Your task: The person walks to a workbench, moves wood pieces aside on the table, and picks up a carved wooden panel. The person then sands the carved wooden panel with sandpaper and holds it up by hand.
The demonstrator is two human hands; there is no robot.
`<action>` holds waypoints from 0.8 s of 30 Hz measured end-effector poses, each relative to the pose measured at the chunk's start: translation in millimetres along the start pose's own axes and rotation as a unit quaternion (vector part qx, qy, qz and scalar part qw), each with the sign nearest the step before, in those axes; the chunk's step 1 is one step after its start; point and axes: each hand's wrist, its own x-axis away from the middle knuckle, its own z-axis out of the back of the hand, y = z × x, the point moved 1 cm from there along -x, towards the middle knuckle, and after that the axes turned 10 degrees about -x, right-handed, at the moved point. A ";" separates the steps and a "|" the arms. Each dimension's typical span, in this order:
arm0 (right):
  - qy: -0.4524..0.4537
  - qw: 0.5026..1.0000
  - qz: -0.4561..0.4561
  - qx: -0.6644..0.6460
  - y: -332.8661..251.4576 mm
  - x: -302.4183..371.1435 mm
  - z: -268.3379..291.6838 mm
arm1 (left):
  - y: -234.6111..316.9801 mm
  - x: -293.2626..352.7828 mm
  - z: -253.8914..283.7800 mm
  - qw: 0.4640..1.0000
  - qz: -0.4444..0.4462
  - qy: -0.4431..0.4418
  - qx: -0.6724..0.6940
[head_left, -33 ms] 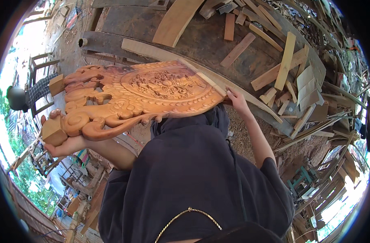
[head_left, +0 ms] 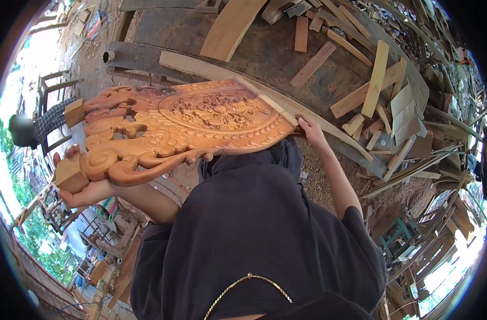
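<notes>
A carved wooden panel with scrollwork and a floral oval lies across in front of me, held at both ends. At its left end, my left hand is closed around a square wooden block foot, thumb and fingers on opposite sides of it. A second block foot sticks out at the far left corner. On the right, my right hand grips the panel's corner, by the pale straight strip along that end. The panel's underside and parts of my right fingers are hidden.
Beyond the panel stands a dark worktable with a long pale board along its near edge. Loose wood offcuts are piled at its right. A green machine sits low on the right. Another person is at the far left.
</notes>
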 end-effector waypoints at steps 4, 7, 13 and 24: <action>0.022 0.999 0.020 -0.042 10.6 -8.1 -2.1 | 3.8 5.5 -0.7 0.999 0.047 0.011 0.018; 0.071 0.993 0.033 -0.089 3.5 -9.5 -5.6 | 9.9 15.3 -4.4 0.999 0.008 0.020 -0.029; 0.101 0.986 0.111 -0.078 -28.3 -19.3 -14.7 | 32.2 34.7 -7.6 0.998 0.010 0.067 0.005; 0.118 0.969 0.216 -0.028 -82.6 -35.3 -7.0 | 33.5 43.8 -8.3 0.984 0.044 0.171 -0.013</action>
